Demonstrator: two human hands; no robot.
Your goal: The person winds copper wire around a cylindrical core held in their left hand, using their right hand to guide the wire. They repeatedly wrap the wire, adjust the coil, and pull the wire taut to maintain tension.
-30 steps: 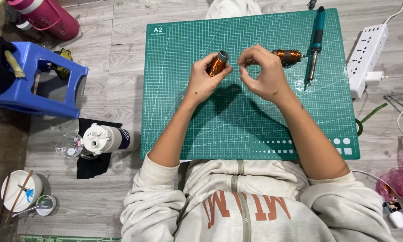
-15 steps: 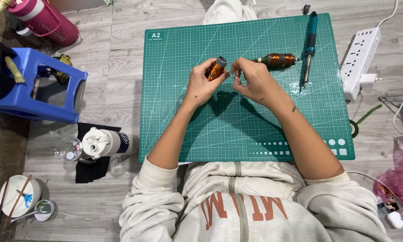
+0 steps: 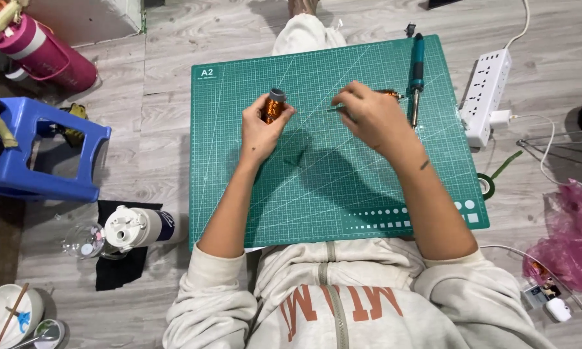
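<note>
small white label box on green mat's corner.

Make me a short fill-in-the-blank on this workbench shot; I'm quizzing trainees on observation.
1. The left hand holds a coil of ____ wire.
2. Both hands work above a ____ cutting mat.
3. The power strip lies to the mat's ____.
4. The stool is ____.

Missing words: copper; green; right; blue

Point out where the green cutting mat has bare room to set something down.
The green cutting mat is bare along its left strip and lower middle between the forearms. The top right is crowded: right hand, teal-handled soldering iron. Left hand holds a copper-wound coil.
</note>
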